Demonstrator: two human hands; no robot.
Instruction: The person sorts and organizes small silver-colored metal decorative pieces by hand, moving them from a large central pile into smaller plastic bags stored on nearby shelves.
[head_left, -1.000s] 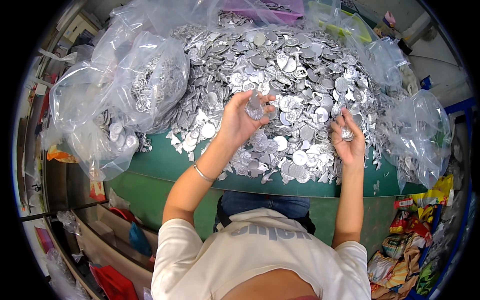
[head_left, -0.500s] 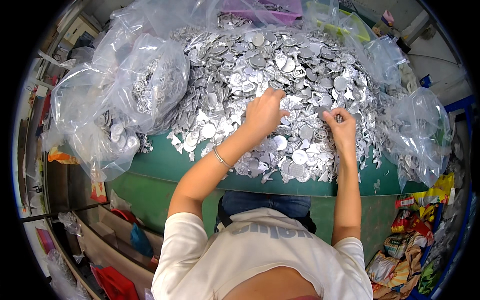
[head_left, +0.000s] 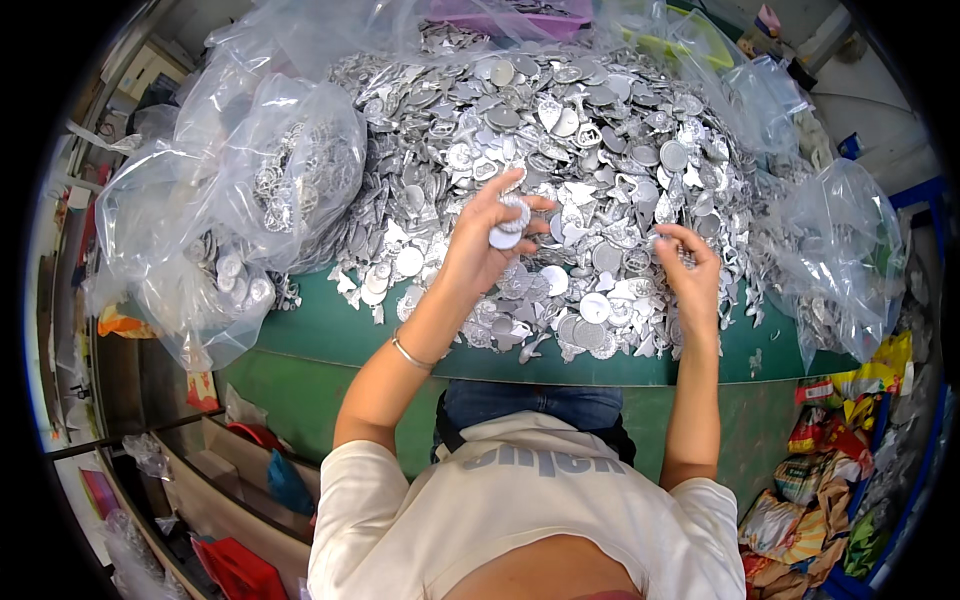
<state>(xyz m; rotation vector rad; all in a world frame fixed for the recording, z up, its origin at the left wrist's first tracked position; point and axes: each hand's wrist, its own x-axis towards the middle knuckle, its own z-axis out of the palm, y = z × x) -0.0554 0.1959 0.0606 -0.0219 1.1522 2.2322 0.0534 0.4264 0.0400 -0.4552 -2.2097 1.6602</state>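
Note:
A wide heap of small silver-coloured metal pieces (head_left: 440, 150), many of them flat discs and others shaped like charms, covers the green tabletop (head_left: 310, 325). Over the middle of it, my left hand (head_left: 475, 240) is turned with its palm partly up. Round silver discs (head_left: 507, 232) lie in its curled fingers. My right hand (head_left: 692, 275) is at the right of the heap, just above the pieces. Its thumb and forefinger are bent together at the tips; whether a small piece is between them is too fine to make out.
Clear plastic bags of metal pieces stand on the left (head_left: 300, 190) and right (head_left: 835, 260) of the heap. A purple basket (head_left: 515, 15) and a yellow-green one (head_left: 690, 40) sit at the back. Colourful packages (head_left: 800, 480) are piled lower right, and an open-topped compartment (head_left: 230, 470) lies lower left.
My left hand has drawn back leftward and turned its palm up, showing discs in it. The grey disc pinched in my right hand before no longer shows there.

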